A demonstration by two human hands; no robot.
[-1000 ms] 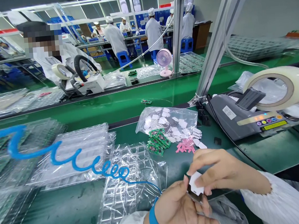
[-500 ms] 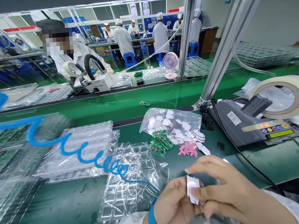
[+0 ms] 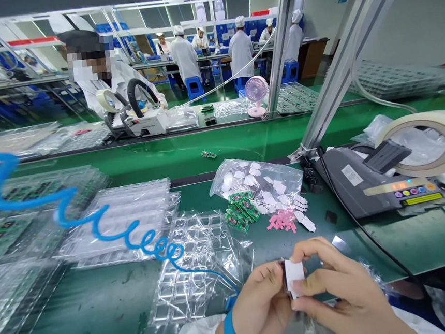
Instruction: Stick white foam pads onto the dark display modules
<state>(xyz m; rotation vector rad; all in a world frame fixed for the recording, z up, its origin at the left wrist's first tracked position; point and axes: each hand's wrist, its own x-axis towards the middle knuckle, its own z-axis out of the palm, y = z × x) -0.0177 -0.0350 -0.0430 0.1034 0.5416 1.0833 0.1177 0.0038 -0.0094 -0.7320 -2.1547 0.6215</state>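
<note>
Left hand, right hand, one white pad

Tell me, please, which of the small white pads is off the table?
The white pad pinched between the left hand and right hand, low in the view; the others lie in the clear bag or loose beside the pink pieces.

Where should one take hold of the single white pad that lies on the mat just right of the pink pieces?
Grip the white pad by its two long edges, fingers coming from above. It lies flat and thin on the green mat, apart from the pink pieces, so both edges seem free; lifting its near end first is probably easiest.
</note>
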